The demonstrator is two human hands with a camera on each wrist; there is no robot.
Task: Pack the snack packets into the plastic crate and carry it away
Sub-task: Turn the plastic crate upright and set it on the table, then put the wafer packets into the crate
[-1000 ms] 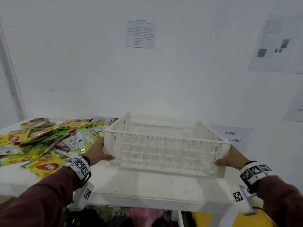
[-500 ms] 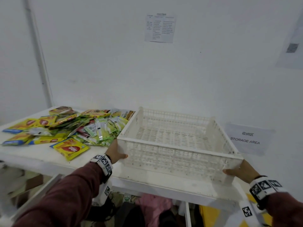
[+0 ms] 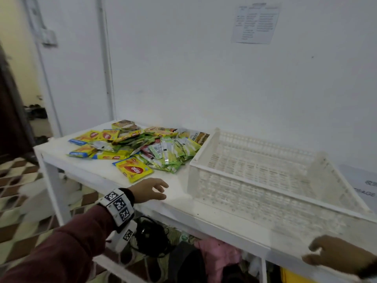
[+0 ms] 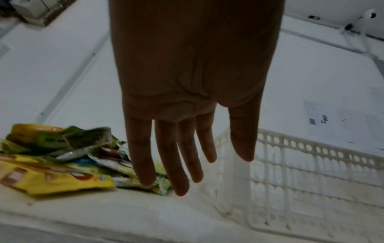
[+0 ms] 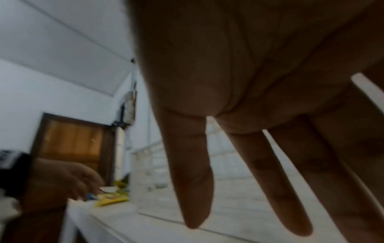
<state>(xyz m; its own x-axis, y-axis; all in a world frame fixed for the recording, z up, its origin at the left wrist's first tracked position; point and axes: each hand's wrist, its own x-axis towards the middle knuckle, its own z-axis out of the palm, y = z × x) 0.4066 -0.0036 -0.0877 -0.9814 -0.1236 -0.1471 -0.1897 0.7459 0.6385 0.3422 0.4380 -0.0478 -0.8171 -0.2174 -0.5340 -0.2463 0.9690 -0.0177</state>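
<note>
- We see a white table (image 3: 114, 176) set against a white wall (image 3: 183, 68); a printed sheet (image 3: 256, 24) is stuck high on the wall, a doorway (image 3: 14, 99) opens at far left, and the floor (image 3: 18, 180) is brown-and-cream checked.
- Under the table we make out pink cloth (image 3: 218, 256) and dark cables (image 3: 151, 235).
- The plastic crate (image 3: 271, 180) sits on the right part of the table, its long axis running along the table's front edge, open top up, nothing inside.
- We note it is white with slotted lattice walls and floor, and a row of round holes under the rim in the left wrist view (image 4: 301, 172).
- The snack packets (image 3: 142, 148) lie in a loose heap to the crate's left, nearest ones just beside its left wall: yellow, green, some blue-edged; one yellow packet (image 3: 133, 169) with a red oval lies in front.
- Left hand (image 3: 148, 189) hovers near the front edge, between heap and crate, fingers (image 4: 166, 156) straight, slightly apart, holding nothing.
- Right hand (image 3: 336, 255) is by the crate's front right corner, fingers (image 5: 270, 172) spread, empty.
</note>
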